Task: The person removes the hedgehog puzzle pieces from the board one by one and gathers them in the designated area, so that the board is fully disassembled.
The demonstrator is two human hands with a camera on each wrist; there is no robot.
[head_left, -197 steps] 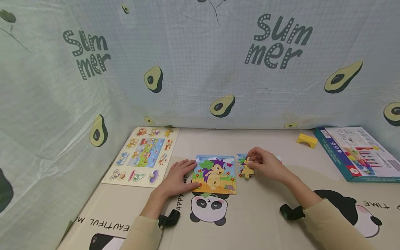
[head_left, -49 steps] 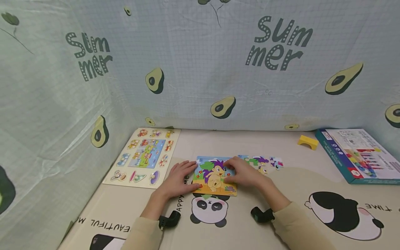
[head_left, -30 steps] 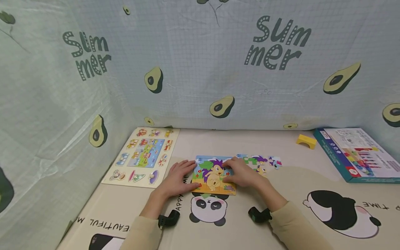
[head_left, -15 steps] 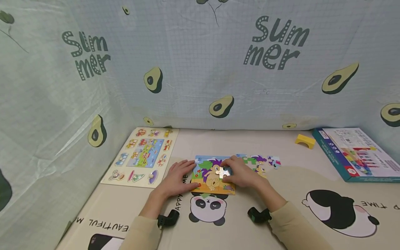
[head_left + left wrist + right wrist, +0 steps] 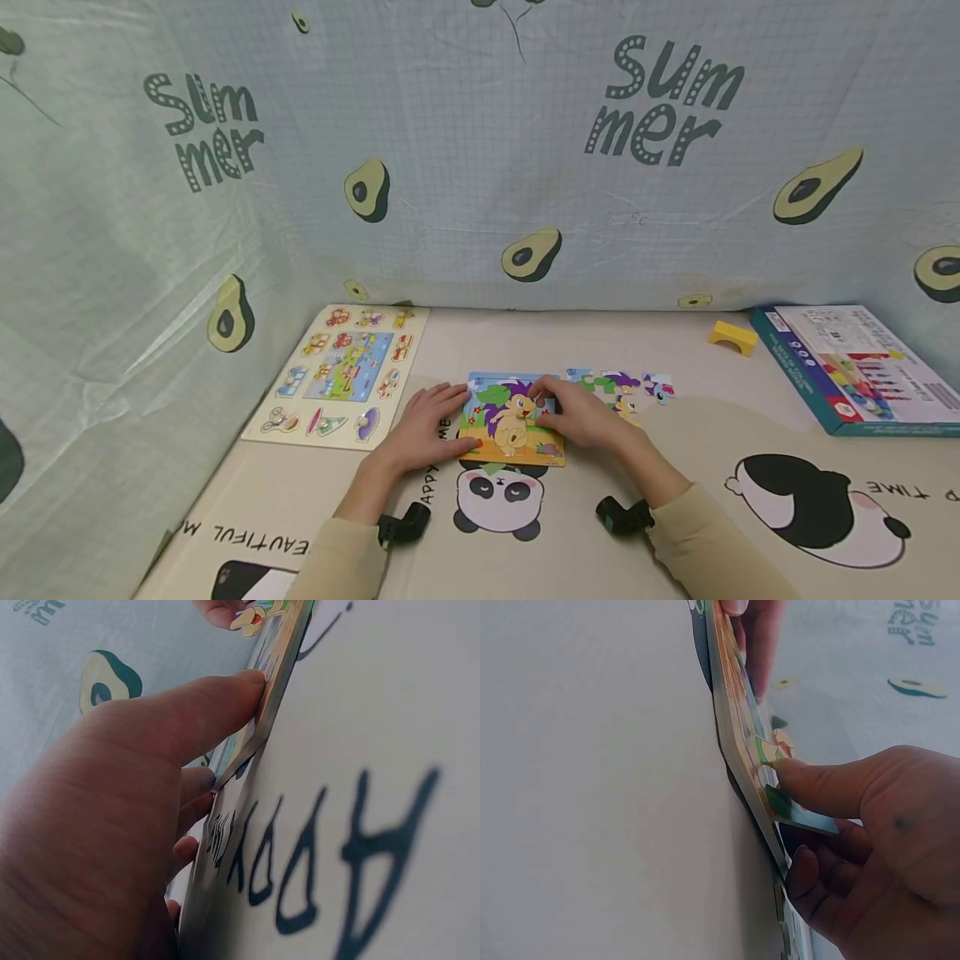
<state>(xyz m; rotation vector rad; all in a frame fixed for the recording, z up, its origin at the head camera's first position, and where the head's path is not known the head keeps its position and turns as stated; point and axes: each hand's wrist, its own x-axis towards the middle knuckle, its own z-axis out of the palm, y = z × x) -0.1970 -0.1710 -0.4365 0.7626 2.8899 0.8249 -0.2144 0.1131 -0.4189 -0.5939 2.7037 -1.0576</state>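
Note:
A hedgehog jigsaw puzzle board [image 5: 512, 458] lies flat in front of me in the head view. My left hand [image 5: 429, 423] rests along its left side, fingers extended, thumb on the lower left corner. Over the board's right part, my right hand [image 5: 576, 410] pinches a jigsaw puzzle piece [image 5: 804, 816] between thumb and fingers. The piece stands tilted close over the board in the right wrist view, partly covered by the thumb. Right of the board, loose jigsaw pieces [image 5: 622, 382] lie on the mat, some partly behind the right hand.
A knob puzzle board [image 5: 408, 392] with vehicle pictures lies at the left. At the back right are a yellow arch block [image 5: 733, 337] and a boxed set [image 5: 862, 367]. A panda-print mat [image 5: 600, 550] covers the table, and a cloth wall [image 5: 450, 250] stands behind.
My right hand has come left from the loose pieces to the board, carrying the puzzle piece. The piece, glinting half a second ago, has changed tilt. My left hand stays put.

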